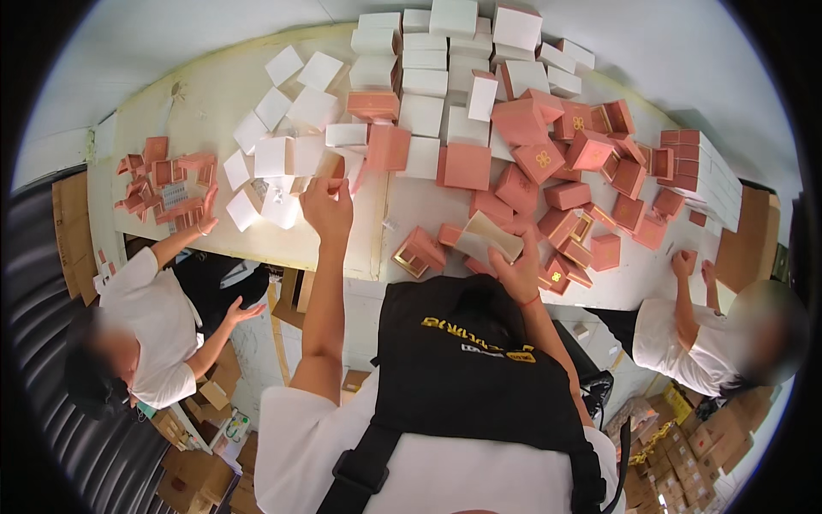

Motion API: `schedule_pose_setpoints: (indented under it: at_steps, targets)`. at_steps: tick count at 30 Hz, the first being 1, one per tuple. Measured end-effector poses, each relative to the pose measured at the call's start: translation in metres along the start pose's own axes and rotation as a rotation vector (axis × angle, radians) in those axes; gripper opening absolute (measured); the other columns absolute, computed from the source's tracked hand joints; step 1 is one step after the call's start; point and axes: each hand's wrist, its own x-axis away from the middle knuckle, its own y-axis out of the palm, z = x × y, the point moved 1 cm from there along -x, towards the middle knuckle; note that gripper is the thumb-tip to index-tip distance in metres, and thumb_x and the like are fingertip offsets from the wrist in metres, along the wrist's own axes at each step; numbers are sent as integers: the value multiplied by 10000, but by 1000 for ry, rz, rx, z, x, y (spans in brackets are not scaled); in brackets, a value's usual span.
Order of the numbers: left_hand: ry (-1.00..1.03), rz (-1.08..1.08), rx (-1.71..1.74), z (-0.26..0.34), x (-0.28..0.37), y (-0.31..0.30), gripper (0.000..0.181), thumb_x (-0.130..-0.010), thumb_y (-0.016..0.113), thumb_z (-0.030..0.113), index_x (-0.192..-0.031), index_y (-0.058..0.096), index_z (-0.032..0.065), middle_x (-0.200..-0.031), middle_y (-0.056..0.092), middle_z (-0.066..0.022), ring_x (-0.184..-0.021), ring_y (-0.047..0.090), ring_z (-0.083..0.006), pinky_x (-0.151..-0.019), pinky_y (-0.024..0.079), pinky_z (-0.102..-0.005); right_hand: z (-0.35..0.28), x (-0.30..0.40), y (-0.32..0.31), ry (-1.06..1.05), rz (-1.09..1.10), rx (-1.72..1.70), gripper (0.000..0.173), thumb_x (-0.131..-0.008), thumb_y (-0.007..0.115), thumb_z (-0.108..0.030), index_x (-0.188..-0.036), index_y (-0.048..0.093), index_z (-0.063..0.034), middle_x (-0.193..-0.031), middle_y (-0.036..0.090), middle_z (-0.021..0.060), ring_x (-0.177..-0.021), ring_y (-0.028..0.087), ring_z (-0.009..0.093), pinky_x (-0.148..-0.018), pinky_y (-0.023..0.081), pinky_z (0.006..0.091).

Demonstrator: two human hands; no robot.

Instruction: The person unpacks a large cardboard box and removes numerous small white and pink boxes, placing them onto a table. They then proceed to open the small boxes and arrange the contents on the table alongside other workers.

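Note:
My left hand [329, 209] reaches out over the table, its thumb and fingers pinched at the lower edge of a small carton [332, 166] with a tan and red side. Loose white cartons [273, 156] lie around those fingertips. Closer to my body, my right hand [521, 266] grips a cream-white carton sleeve [481, 236] by its right end. Under and beyond this sleeve are coral-pink boxes, some with gold emblems, such as a box [541, 160]. An open pink box with a gold-edged inside [419, 252] lies left of the sleeve.
Stacked white cartons [424, 83] stand at the table's far side. On the left, a person's hand [207, 215] is beside small pink boxes [154, 151]. Another person's hands [686, 263] are at the right, near a tall carton stack [709, 177]. Cardboard boxes [192, 478] stand on the floor.

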Motion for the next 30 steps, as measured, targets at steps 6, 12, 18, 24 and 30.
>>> schedule_pose_setpoints:
  at_steps: [6, 12, 18, 24, 30]
  targets:
    - [198, 12, 129, 71, -5, -54, 83, -732, 658, 74, -721, 576, 75, -718, 570, -49, -723, 559, -244, -713, 412, -366, -18, -7, 14, 29, -115, -383, 419, -711, 739, -72, -1055, 507, -21, -1038, 543, 89, -945, 550, 141, -816, 470, 283]
    - [312, -903, 646, 115, 26, -38, 94, -734, 662, 22, -779, 583, 45, -732, 571, -62, -737, 564, -230, -733, 447, -322, -49, -25, 18, -204, -271, 77, 390, -723, 757, -111, -1058, 573, -33, -1004, 563, 89, -912, 556, 135, -769, 470, 279]
    - [-363, -1202, 990, 73, -14, -15, 88, -798, 661, 93, -824, 606, 29, -783, 622, -4, -749, 567, -76, -700, 453, -249, -17, -6, 11, 2, -369, -79, 150, -747, 746, -113, -720, 642, -7, -758, 579, 30, -767, 565, 83, -597, 413, 236]
    - [-17, -1208, 914, 103, 10, -1, 77, -810, 644, 104, -835, 612, 38, -814, 590, 2, -815, 539, -81, -761, 430, -251, -19, -20, 12, 268, -212, -270, 171, -750, 745, -113, -673, 639, -4, -683, 580, -3, -610, 536, 60, -525, 389, 207]
    - [-301, 13, 231, -82, -87, 81, 363, -774, 717, 272, -944, 598, -25, -874, 631, -97, -798, 576, -181, -740, 451, -283, -20, -17, 10, 30, -314, -185, 681, -725, 746, -82, -1295, 375, -49, -1162, 500, 93, -1019, 526, 171, -863, 459, 306]
